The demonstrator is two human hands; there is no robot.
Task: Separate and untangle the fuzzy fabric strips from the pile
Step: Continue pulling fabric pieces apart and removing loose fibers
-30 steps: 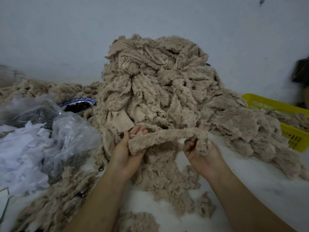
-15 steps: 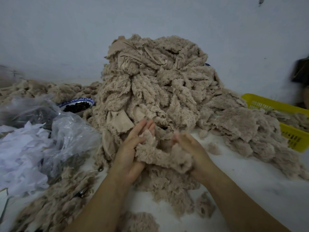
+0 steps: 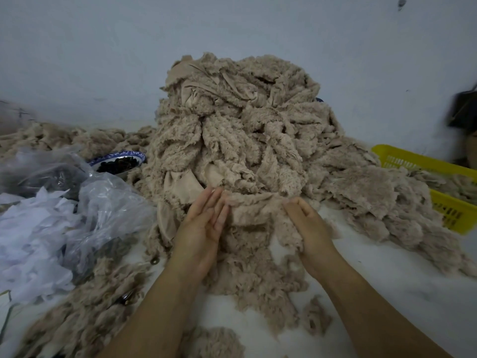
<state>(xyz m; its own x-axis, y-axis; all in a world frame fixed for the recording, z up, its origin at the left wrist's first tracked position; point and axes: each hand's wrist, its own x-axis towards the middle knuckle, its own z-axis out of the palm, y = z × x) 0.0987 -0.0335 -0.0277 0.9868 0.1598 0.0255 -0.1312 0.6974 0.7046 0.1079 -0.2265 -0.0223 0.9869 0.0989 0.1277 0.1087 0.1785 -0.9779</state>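
A tall pile of beige fuzzy fabric strips (image 3: 240,130) rises against the wall in the middle of the head view. At its foot, one fuzzy strip (image 3: 254,209) stretches between my two hands. My left hand (image 3: 204,223) has straight fingers, palm turned inward, touching the strip's left end. My right hand (image 3: 307,223) has its fingers curled round the strip's right end. Loose strips (image 3: 253,270) lie flat on the white table below my hands.
A yellow plastic basket (image 3: 423,161) with strips stands at the right. A blue-rimmed bowl (image 3: 118,162) of dark pieces sits left of the pile, beside crumpled clear plastic bags (image 3: 85,208) and white scraps (image 3: 28,244). More beige strips (image 3: 77,313) lie at the near left.
The strip, bunched between my hands half a second ago, is spread wider now. My right hand has moved right and my left fingers have straightened against the strip's end.
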